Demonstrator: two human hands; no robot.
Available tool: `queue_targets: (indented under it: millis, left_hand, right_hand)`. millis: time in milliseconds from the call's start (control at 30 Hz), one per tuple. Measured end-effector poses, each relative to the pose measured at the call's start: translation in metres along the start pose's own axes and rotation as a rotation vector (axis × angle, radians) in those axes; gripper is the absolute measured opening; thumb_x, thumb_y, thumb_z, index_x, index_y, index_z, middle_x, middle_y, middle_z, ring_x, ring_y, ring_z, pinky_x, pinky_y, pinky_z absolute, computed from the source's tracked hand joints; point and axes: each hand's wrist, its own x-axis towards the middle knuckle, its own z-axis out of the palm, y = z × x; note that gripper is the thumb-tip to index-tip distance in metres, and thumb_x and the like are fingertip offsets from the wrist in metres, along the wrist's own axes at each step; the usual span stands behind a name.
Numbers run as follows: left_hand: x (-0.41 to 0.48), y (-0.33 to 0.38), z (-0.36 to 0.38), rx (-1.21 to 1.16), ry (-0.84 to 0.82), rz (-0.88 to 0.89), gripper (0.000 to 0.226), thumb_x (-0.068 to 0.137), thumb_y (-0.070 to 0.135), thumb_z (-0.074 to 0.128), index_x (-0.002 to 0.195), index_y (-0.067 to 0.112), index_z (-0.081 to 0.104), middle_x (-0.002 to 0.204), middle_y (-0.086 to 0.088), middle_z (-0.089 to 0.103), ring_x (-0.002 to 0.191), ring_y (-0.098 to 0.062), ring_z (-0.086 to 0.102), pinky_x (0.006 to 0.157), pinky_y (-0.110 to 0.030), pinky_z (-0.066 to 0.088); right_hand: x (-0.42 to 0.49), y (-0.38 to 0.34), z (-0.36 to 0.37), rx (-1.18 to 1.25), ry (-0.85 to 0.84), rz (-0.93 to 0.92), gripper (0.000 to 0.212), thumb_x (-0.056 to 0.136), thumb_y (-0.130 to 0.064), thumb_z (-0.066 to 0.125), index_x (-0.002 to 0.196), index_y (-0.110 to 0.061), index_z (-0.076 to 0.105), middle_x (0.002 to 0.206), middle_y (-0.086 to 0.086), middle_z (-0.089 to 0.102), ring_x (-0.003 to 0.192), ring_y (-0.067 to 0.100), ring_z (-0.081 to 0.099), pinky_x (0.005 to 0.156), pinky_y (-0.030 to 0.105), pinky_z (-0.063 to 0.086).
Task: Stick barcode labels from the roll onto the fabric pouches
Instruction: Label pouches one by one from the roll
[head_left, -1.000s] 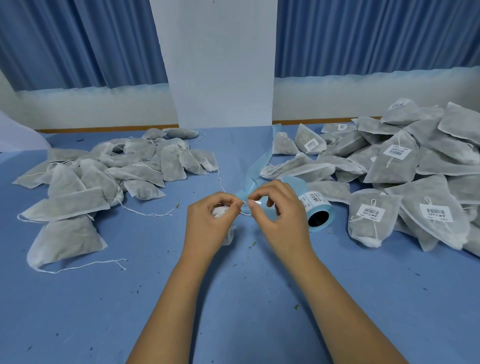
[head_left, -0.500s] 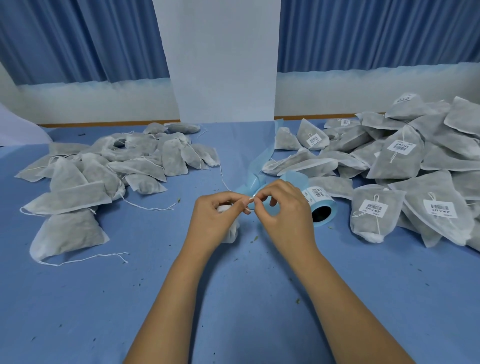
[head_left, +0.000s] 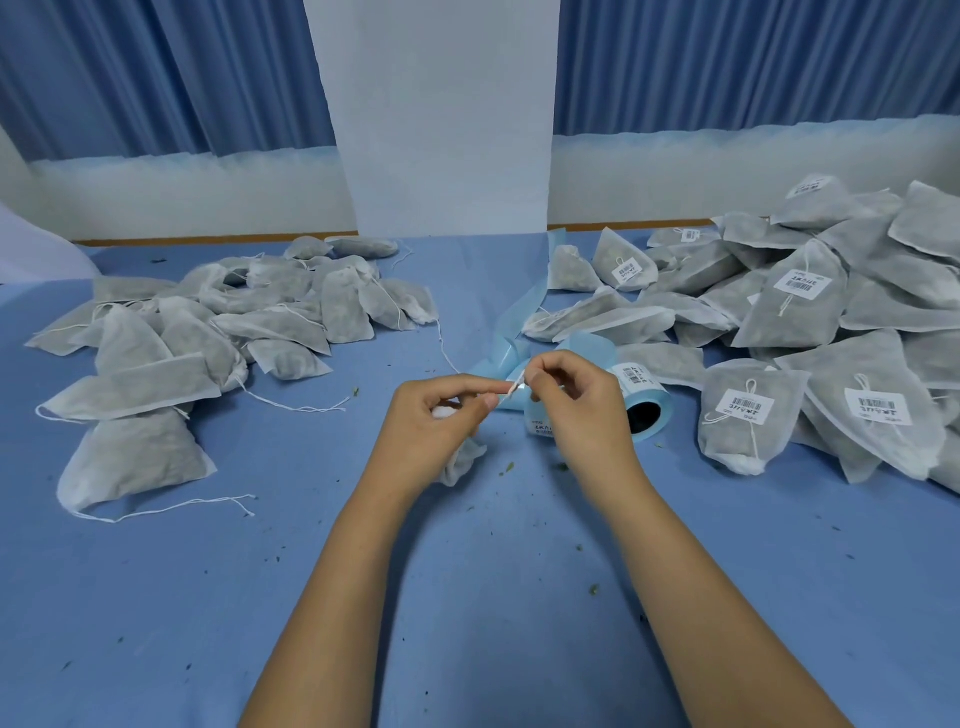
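My left hand (head_left: 434, 426) and my right hand (head_left: 576, 410) meet at the table's middle and together pinch a small white label (head_left: 515, 388) at the end of the blue backing strip (head_left: 511, 332). Under my left palm lies a white fabric pouch (head_left: 464, 460), mostly hidden; the curled fingers seem to hold its top. The label roll (head_left: 641, 405) lies on its side just behind my right hand, blue core end facing right. Unlabelled grey pouches (head_left: 218, 332) are heaped at the left. Pouches with barcode labels (head_left: 810, 332) are piled at the right.
Blue cloth covers the table (head_left: 467, 597), dotted with small dark crumbs. Loose white drawstrings (head_left: 291, 402) trail from the left pile. A white pillar (head_left: 441, 114) and blue curtains stand behind the far edge.
My hands have stayed together at the strip's end. The label stands out more from the backing between my fingertips than a second ago.
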Motion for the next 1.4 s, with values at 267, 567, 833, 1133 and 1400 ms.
queue_targets:
  millis: [267,567,833,1133,1400]
  left_hand:
    - [0.001,0.001,-0.002,0.023,-0.005,0.036,0.031,0.088,0.008,0.068,0.097,0.036,0.075,0.052,0.012,0.025,0.048,-0.004,0.026,0.051,-0.009,0.027]
    - [0.002,0.002,-0.003,0.004,0.049,-0.02,0.033,0.092,-0.001,0.059,0.108,0.025,0.071,0.051,0.01,0.021,0.046,-0.006,0.021,0.049,-0.007,0.028]
    - [0.01,-0.001,-0.011,0.015,-0.031,-0.147,0.017,0.094,0.014,0.056,0.096,0.014,0.073,0.053,0.006,0.047,0.057,-0.009,0.045,0.054,-0.009,0.04]
    - [-0.003,-0.011,-0.011,0.286,-0.548,-0.142,0.026,0.089,0.013,0.067,0.108,0.032,0.07,0.105,0.019,0.07,0.099,0.002,0.059,0.086,-0.012,0.041]
    - [0.002,-0.017,-0.004,0.576,-0.307,-0.093,0.02,0.071,0.034,0.082,0.079,0.03,0.065,0.084,0.009,0.053,0.084,-0.005,0.048,0.071,-0.012,0.034]
  right_hand:
    - [0.004,0.003,-0.002,0.125,0.009,0.098,0.013,0.091,-0.005,0.052,0.081,-0.006,0.061,0.059,-0.01,0.061,0.055,0.002,0.05,0.051,0.013,0.038]
    - [0.012,0.003,-0.005,0.614,0.042,0.239,0.023,0.096,-0.001,0.046,0.077,-0.007,0.055,0.063,-0.003,0.058,0.06,0.009,0.052,0.06,0.019,0.042]
    - [0.018,0.003,-0.01,0.814,0.081,0.289,0.027,0.093,0.006,0.042,0.073,-0.007,0.053,0.061,0.0,0.058,0.057,0.01,0.054,0.054,0.017,0.044]
    - [0.021,0.002,-0.016,0.865,0.163,0.293,0.02,0.097,0.001,0.041,0.08,-0.008,0.049,0.073,0.002,0.073,0.059,0.01,0.064,0.057,0.016,0.05]
    - [0.018,-0.006,-0.018,0.523,0.276,0.129,0.022,0.094,0.001,0.044,0.078,-0.011,0.053,0.08,-0.002,0.064,0.071,0.01,0.056,0.07,0.019,0.046]
